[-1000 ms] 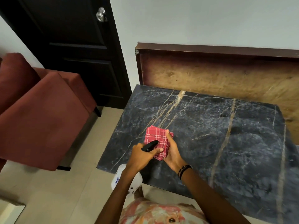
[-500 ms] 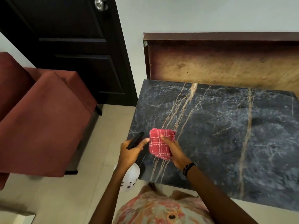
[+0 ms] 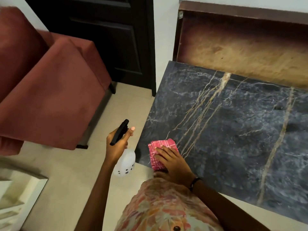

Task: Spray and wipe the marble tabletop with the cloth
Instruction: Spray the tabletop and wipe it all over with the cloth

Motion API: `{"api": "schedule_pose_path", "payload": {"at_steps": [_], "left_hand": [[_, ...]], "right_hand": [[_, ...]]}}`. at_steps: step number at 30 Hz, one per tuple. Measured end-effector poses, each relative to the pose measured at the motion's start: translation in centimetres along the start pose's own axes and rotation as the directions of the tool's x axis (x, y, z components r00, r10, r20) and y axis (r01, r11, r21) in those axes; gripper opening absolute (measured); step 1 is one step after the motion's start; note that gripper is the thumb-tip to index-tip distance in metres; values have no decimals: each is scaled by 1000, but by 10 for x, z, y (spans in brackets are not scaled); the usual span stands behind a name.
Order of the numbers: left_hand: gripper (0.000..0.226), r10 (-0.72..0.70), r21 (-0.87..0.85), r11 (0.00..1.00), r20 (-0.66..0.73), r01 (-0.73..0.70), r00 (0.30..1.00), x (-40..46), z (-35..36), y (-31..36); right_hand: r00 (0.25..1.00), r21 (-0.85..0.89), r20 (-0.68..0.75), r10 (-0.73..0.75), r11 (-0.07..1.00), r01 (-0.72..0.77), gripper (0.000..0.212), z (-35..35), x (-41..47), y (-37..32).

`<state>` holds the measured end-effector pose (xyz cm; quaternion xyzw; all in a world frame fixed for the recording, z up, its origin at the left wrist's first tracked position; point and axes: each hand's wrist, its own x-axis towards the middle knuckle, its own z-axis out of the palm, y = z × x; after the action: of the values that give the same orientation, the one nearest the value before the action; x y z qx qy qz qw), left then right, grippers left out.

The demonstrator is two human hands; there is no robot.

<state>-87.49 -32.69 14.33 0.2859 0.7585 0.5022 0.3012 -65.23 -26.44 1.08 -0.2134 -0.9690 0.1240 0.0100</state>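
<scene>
The dark marble tabletop [image 3: 233,130] with tan veins fills the right half of the view. A folded red checked cloth [image 3: 158,151] lies flat on its near left corner, and my right hand [image 3: 173,162] presses down on top of it. My left hand [image 3: 116,145] is off the table's left edge, above the floor, gripping a white spray bottle [image 3: 125,162] with a black trigger head. The nozzle points up and away, with my forefinger stretched out beside it.
A red upholstered armchair [image 3: 50,90] stands to the left, close to the table's corner. A dark door [image 3: 108,30] is behind it. A brown wooden board [image 3: 241,52] leans on the wall along the table's far edge. Beige floor tiles [image 3: 66,172] lie between.
My right hand brought the cloth down flat onto the near left corner of the marble. My left hand swung the spray bottle left, away from the cloth and off the table.
</scene>
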Motion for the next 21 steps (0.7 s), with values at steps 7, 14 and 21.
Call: {"api": "schedule_pose_path", "payload": {"at_steps": [7,14,21], "left_hand": [[20,-44,13,999,-26,44,999,9,-10,-14],[24,-27,43,999,-29,29,999,11,-9,-15],[24,-38,33,999,-42,39,998,20,-4,-17]], "right_hand": [[996,44,52,67,997,-69,73,0,26,6],[989,48,103,108,992,-113,77,-5,111,23],[993,119,40,-115,987,109,71,28,64,-14]]}}
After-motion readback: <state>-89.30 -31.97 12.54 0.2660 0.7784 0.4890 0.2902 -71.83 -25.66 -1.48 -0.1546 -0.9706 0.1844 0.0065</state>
